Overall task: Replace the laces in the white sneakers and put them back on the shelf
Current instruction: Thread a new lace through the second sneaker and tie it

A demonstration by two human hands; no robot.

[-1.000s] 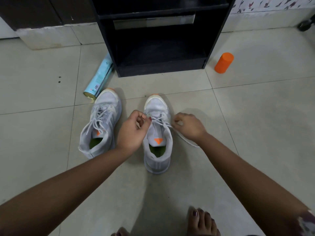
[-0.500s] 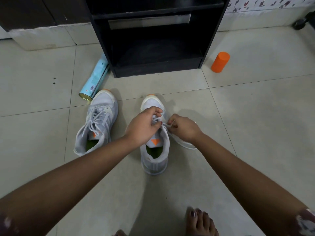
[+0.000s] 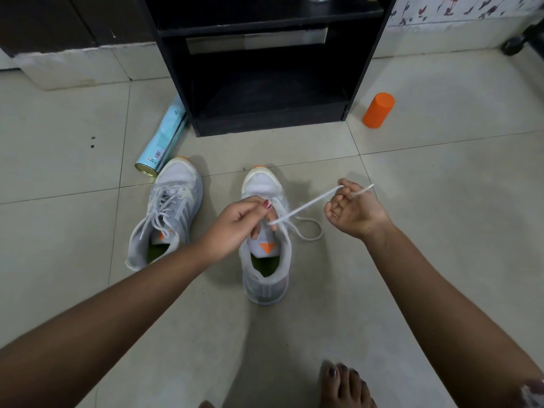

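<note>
Two white sneakers stand on the tiled floor, toes toward the black shelf point(image 3: 265, 122). The left sneaker point(image 3: 166, 213) is laced. Over the tongue of the right sneaker point(image 3: 265, 260) my left hand point(image 3: 238, 225) pinches the white lace point(image 3: 306, 206). My right hand point(image 3: 353, 210), palm up to the right of the shoe, holds the same lace near its tip and has it stretched taut. A slack loop of lace lies on the floor beside the shoe.
A light blue spray can point(image 3: 163, 145) lies against the shelf's left corner, near the left sneaker's toe. An orange cylinder point(image 3: 378, 110) stands right of the shelf. My bare foot point(image 3: 344, 387) is at the bottom edge.
My right hand has pulled away to the right from the shoe, drawing the lace out taut. My left hand stayed over the tongue.
</note>
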